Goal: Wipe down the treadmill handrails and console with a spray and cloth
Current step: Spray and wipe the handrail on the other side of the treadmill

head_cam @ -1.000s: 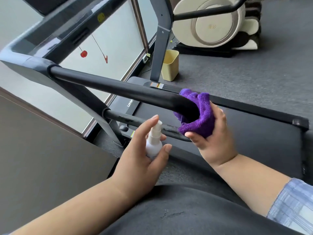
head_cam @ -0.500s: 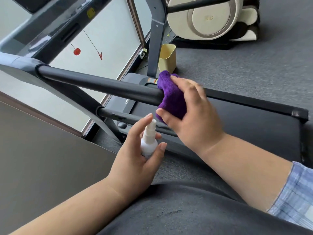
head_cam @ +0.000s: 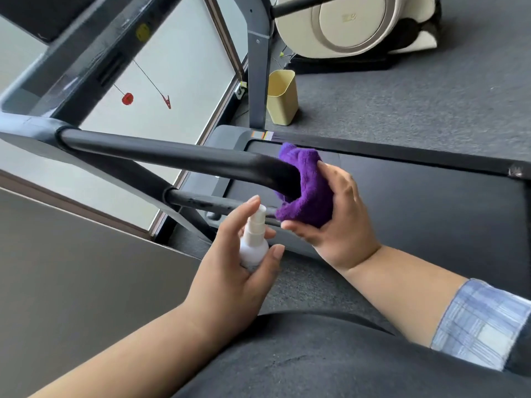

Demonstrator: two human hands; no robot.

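Observation:
A black treadmill handrail (head_cam: pixel 172 156) runs from the grey console frame (head_cam: pixel 26 127) at the left toward the middle. My right hand (head_cam: pixel 336 222) holds a purple cloth (head_cam: pixel 310 191) wrapped around the handrail's near end. Just below it my left hand (head_cam: pixel 230 271) grips a small white spray bottle (head_cam: pixel 254 242), upright, with the forefinger resting on its nozzle top. The console (head_cam: pixel 94 50) slants across the upper left; its face is mostly out of sight.
The black treadmill belt (head_cam: pixel 416 225) lies under my hands. A yellow bin (head_cam: pixel 281 96) stands by the far upright (head_cam: pixel 258 67). A cream exercise machine (head_cam: pixel 353 21) sits on the grey carpet at the top. A window (head_cam: pixel 178 81) and a dark panel (head_cam: pixel 71 268) are at left.
My right hand slid the cloth up the handrail toward the console, then back down to the rail's near end. The left hand kept the spray bottle in place.

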